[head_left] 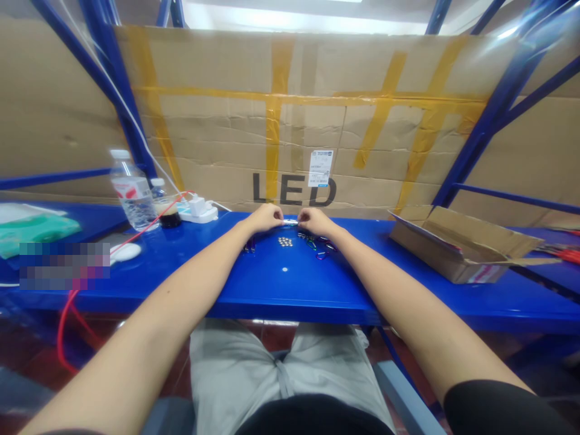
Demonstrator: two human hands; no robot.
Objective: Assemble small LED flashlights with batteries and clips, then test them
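Both arms reach out over a blue table (pixel 290 290). My left hand (pixel 266 217) and my right hand (pixel 315 222) are closed in pinches, and between them they hold a small shiny metal piece (pixel 290 222) just above the tabletop. Under the hands lies a cluster of small silver balls (pixel 285 241). A single silver ball (pixel 284 269) lies nearer to me. Coloured clips (pixel 317 246) lie below my right hand and a dark clip (pixel 249 245) below my left wrist.
An open cardboard box (pixel 457 248) sits at the right. At the left stand a water bottle (pixel 133 192), a small dark jar (pixel 168 211) and a white power strip (pixel 197 209) with a red cable. A taped cardboard wall marked LED (pixel 294 190) closes the back.
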